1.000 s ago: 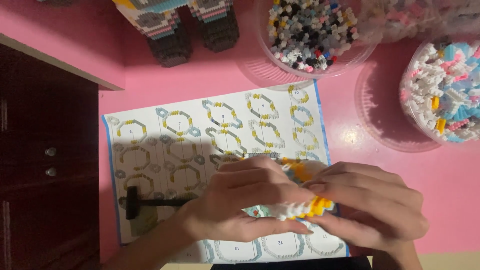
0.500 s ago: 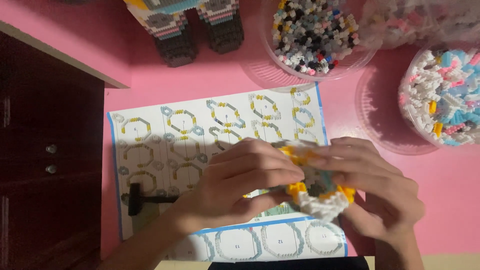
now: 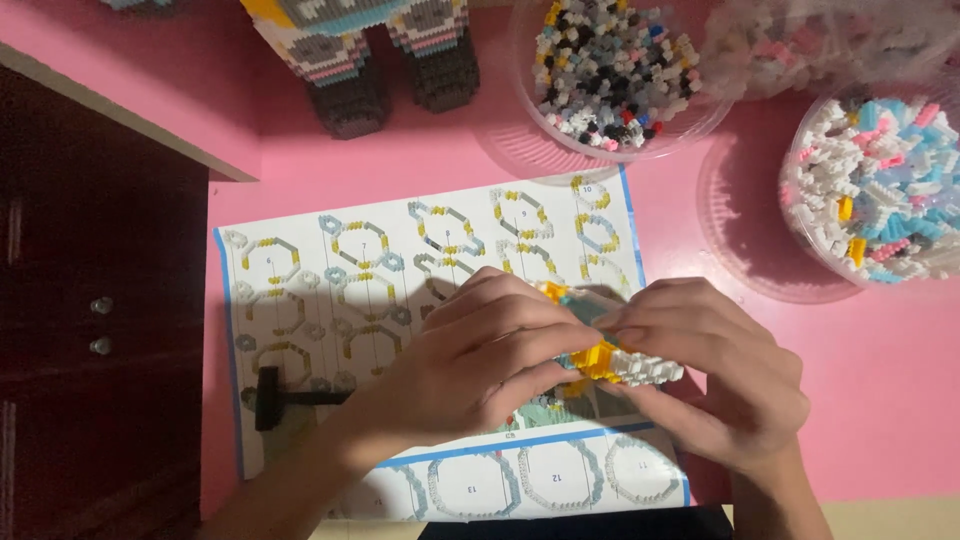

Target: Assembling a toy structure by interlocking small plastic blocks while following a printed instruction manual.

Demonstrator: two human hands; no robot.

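Note:
Both hands meet over the middle of a printed instruction sheet (image 3: 330, 270) on the pink table. My left hand (image 3: 480, 360) and my right hand (image 3: 710, 375) together grip a small model of white, yellow and light-blue mini bricks (image 3: 625, 362). Fingers cover most of the model; only a white and yellow edge pokes out between the hands. A small black tool (image 3: 285, 398) lies on the sheet just left of my left wrist.
A clear bowl of black, grey and white mini bricks (image 3: 620, 70) stands at the top centre. Another bowl of white, blue and pink bricks (image 3: 880, 190) is at the right edge. A built brick figure's dark feet (image 3: 390, 80) stand top left. Dark drawers (image 3: 90, 330) are at left.
Both hands have turned the brick model between them; its white and yellow edge now points right instead of down. The hands stay over the same part of the sheet.

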